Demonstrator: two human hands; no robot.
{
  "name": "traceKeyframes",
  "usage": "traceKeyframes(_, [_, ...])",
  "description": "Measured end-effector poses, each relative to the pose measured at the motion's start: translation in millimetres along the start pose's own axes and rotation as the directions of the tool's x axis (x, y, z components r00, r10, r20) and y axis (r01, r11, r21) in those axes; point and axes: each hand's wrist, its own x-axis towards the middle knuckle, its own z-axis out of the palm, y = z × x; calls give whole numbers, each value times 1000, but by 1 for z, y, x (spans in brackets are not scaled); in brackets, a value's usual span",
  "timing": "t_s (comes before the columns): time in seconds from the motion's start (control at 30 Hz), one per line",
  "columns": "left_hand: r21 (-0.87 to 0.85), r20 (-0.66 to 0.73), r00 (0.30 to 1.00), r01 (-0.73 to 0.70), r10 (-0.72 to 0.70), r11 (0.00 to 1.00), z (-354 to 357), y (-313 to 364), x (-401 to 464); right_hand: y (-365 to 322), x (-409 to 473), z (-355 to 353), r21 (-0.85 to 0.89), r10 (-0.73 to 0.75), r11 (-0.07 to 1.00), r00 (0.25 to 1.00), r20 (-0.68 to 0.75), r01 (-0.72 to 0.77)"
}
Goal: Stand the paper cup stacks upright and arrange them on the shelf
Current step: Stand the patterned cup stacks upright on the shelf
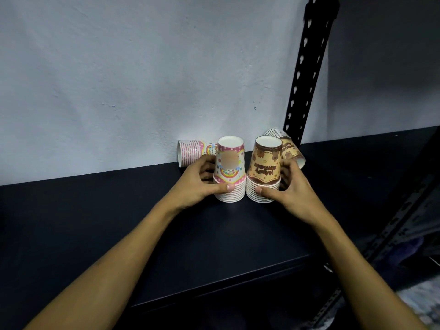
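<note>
Two cup stacks stand mouth-down side by side on the dark shelf (119, 222). My left hand (202, 182) grips the pink rainbow stack (229, 170) around its lower rims. My right hand (292, 186) grips the brown-and-yellow birthday stack (264, 170) the same way. A second pink stack (192, 152) lies on its side behind the left hand, against the wall. A second brown stack (289, 146) leans tilted behind the right one, partly hidden.
A pale wall (142, 79) closes the back of the shelf. A black perforated upright post (307, 67) rises at the back right corner. The shelf's front edge (226, 287) runs close to me, with another slotted rail (404, 215) at the right.
</note>
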Motion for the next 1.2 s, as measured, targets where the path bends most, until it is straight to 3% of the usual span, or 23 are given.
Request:
traceKeyframes(0.47, [-4, -33, 999, -1, 1, 1000, 3, 0, -6, -5, -6, 2, -21, -24, 999, 1000, -11, 24])
traceKeyframes(0.83, [113, -83, 996, -18, 27, 993, 5, 0, -6, -6, -7, 3, -20, -38, 999, 999, -25, 37])
traceKeyframes(1.2, [102, -39, 999, -2, 6, 995, 11, 8, -11, -10, -19, 0, -72, -51, 996, 998, -49, 47])
